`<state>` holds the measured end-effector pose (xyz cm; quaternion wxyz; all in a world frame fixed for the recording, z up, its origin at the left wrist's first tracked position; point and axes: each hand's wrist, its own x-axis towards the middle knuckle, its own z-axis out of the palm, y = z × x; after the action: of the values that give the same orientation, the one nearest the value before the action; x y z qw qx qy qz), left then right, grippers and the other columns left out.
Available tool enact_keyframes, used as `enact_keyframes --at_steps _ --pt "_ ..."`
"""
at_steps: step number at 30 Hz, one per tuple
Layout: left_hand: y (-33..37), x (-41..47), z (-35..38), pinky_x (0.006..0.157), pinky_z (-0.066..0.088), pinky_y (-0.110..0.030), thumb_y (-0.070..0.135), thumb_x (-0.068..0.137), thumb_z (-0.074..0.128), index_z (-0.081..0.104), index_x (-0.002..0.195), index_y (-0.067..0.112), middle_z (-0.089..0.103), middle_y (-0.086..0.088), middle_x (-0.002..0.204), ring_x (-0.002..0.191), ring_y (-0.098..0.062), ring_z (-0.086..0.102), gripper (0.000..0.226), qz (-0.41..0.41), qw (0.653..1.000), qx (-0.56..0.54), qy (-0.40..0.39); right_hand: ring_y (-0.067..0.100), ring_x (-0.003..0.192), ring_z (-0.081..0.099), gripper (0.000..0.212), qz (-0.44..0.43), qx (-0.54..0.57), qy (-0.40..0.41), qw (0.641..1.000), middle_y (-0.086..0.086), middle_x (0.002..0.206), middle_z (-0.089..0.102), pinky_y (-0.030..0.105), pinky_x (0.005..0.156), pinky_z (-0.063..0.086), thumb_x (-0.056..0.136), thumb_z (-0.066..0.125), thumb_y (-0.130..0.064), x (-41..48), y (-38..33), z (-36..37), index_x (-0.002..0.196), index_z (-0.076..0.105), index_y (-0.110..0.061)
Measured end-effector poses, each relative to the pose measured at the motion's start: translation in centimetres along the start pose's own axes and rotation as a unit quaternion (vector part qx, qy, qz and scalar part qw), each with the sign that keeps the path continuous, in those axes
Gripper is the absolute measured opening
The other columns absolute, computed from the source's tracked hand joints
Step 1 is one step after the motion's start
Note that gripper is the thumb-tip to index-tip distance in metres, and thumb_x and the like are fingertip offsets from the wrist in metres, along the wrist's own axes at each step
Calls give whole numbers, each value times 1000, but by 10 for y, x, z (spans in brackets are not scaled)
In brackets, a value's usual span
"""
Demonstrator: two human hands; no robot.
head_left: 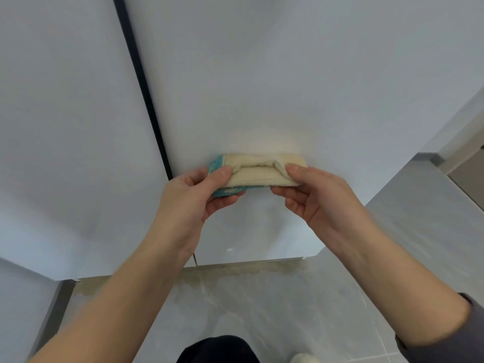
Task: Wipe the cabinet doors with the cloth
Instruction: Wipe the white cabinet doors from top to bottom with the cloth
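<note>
Folded cream-and-teal cloth (258,171): was pinched at both ends by curled fingers (223,173) of left hand (192,197) and right hand (318,199), before white cabinet door (262,74), just right of dark seam (141,82), bare panel above.

I pinch a folded cream cloth (258,170) between my left hand (195,195) and right hand (318,199), one at each end, with the white cabinet door (262,87) just beyond them.

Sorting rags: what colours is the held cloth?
The cloth is cream with a teal left end; head view.
</note>
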<state>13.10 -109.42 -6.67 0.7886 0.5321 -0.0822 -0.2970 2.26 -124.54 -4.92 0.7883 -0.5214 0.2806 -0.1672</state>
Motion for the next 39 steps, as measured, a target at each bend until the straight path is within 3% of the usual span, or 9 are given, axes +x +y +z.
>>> enact_keyframes --at_steps 5,9,11,15,19,24,32,39 --pt "20 -6 12 67 57 -22 24 72 68 66 108 2 75 -6 92 85 -22 73 42 98 995 14 -20 13 75 69 17 -83 -9 -44 996 1 85 72 20 57 50 85 64 -18 -10 -21 7 101 67 -11" --pt "-4 -9 4 72 58 -26 18 75 69 67 106 13 75 0 93 88 -16 71 31 120 991 40 -40 15 82 66 31 -77 -6 -71 994 2 93 69 23 59 51 79 64 -20 -12 3 -9 110 63 -14" --pt "-31 -10 -7 74 58 -27 14 77 73 67 106 12 75 -1 95 90 -17 70 30 75 994 61 -49 14 82 66 33 -43 -1 -61 997 2 92 69 24 59 52 79 64 -17 -12 30 -26 111 63 -14" --pt "-115 -2 -32 75 59 -28 15 82 66 68 106 9 74 -9 101 89 -20 72 25 -99 992 72 -20 15 78 67 21 70 -9 -9 997 4 88 69 24 58 53 83 65 -11 -1 104 -65 104 66 -15" --pt "-211 14 -59 72 60 -28 13 91 64 66 110 -1 73 -17 103 87 -26 73 24 -251 964 81 37 15 78 68 15 199 -58 55 977 6 95 70 27 62 52 94 60 -11 26 190 -103 108 64 -13" --pt "-293 49 -85 63 61 -27 7 90 66 61 112 -6 69 -18 99 83 -27 70 26 -365 923 69 97 16 75 69 22 311 -127 92 937 4 96 70 27 64 52 94 62 -19 75 276 -136 115 63 -11" --pt "-343 93 -82 45 55 -23 0 91 63 55 117 -2 61 -14 92 75 -21 61 28 -373 910 45 177 14 66 64 14 323 -133 151 925 3 86 62 27 59 47 93 61 -14 126 314 -145 106 59 -11" --pt "-327 94 -76 58 59 -27 -1 88 66 61 96 -1 64 -14 92 77 -23 63 9 -347 920 53 172 12 61 63 13 305 -115 161 931 4 79 63 22 52 49 90 64 -11 126 295 -145 102 61 -7"
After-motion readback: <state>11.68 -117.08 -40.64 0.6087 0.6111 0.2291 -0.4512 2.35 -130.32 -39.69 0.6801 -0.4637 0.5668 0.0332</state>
